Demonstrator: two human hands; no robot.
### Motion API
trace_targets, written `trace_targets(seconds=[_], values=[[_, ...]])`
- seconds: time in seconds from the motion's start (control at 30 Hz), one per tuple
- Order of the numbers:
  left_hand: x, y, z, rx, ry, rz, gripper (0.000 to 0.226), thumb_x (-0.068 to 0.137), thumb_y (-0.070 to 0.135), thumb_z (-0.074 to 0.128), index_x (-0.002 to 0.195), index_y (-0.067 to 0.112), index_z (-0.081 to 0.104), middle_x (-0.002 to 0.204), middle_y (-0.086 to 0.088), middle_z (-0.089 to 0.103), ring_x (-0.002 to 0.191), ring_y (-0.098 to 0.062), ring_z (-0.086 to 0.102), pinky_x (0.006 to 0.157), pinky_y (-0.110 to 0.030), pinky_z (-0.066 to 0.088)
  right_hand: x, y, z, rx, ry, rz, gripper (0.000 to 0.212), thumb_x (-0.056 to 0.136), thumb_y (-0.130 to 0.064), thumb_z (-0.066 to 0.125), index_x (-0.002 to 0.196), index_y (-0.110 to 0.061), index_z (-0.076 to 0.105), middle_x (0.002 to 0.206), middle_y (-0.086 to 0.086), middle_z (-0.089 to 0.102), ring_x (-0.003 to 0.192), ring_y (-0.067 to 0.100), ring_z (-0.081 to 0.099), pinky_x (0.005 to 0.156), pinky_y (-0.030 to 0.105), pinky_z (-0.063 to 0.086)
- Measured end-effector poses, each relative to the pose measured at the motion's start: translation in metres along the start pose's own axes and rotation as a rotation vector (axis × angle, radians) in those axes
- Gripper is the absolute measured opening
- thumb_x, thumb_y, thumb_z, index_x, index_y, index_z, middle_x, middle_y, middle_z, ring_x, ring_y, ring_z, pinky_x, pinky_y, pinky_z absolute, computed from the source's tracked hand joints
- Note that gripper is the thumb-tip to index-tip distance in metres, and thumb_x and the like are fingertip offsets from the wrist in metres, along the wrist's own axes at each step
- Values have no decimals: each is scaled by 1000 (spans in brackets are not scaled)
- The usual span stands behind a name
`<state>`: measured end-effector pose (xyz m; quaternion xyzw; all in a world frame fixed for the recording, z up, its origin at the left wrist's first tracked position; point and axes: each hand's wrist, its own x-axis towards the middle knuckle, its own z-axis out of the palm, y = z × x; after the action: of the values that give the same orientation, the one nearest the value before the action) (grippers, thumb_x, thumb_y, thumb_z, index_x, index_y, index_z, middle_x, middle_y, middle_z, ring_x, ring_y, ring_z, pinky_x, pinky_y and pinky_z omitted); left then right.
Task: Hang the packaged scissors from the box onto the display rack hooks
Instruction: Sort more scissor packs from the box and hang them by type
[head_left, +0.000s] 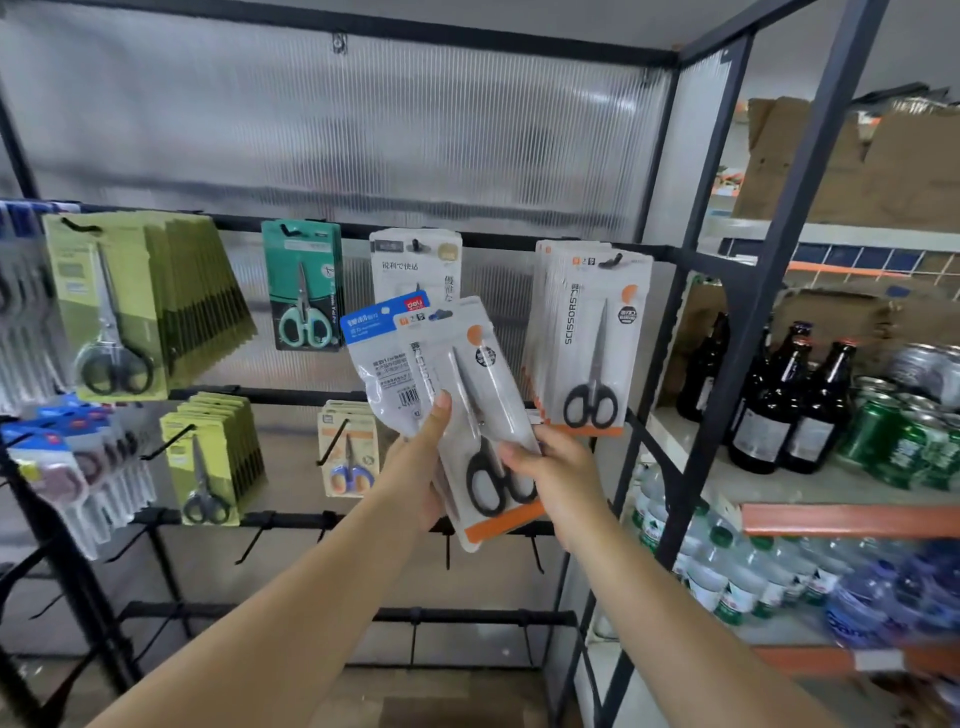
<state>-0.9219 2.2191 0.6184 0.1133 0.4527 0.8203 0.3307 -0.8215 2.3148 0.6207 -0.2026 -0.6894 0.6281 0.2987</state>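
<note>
Scissors pack (470, 415) upright, blades up-left

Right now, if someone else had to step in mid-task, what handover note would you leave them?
Left hand: holds a fan of packs from behind, thumb on front; a blue-topped pack sits at the back.
Right hand: grips the front black-handled scissors pack by its right edge, near the handles.
Done: a matching stack already hangs on the upper right hook; other hooks hold green and yellow packs.
Left: hang the front pack on that stack, then place the remaining held packs. The box is out of view.
</note>
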Motion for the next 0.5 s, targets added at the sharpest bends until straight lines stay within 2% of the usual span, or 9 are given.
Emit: trace_targets(seconds=[0.13,0.23,0.27,0.33,0.4,0.5], values=[[1,-8,12,-95,-34,-25,73,66,59,53,125,15,57,119,-16,65,114,-35,59,97,-52,44,-5,8,-9,87,133,-166,12,84,-8,65,96,-12,67,86,0,72,83,14,67,74,25,54],[5,-12,19,-109,54,-44,75,61,60,60,121,16,59,116,-15,67,108,-37,62,97,-55,45,-4,10,-19,117,324,-261,8,85,-8,65,87,-15,62,71,-9,66,64,-4,61,59,12,47],[8,-12,19,-87,116,-42,75,57,61,63,117,17,60,111,-13,69,102,-35,65,93,-54,48,-2,7,-24,144,380,-285,10,86,-7,64,84,-16,60,70,-9,64,60,-6,58,55,9,44],[14,-10,16,-21,210,-13,70,51,64,65,104,19,62,94,-7,72,84,-28,70,71,-43,55,4,0,-39,168,457,-332,13,86,-4,63,84,-16,58,74,-6,62,58,-7,57,54,8,43],[18,-10,11,-5,243,18,66,49,65,66,97,21,62,85,-4,72,75,-24,70,58,-35,52,10,-9,-55,143,503,-365,16,86,-6,64,98,-15,58,81,-4,64,65,-7,60,59,9,45],[22,-11,6,13,239,40,60,52,64,67,97,23,62,78,-1,74,78,-25,69,61,-37,52,19,-18,-72,110,476,-366,45,87,-9,64,129,-19,51,108,0,66,95,6,64,80,15,50]])
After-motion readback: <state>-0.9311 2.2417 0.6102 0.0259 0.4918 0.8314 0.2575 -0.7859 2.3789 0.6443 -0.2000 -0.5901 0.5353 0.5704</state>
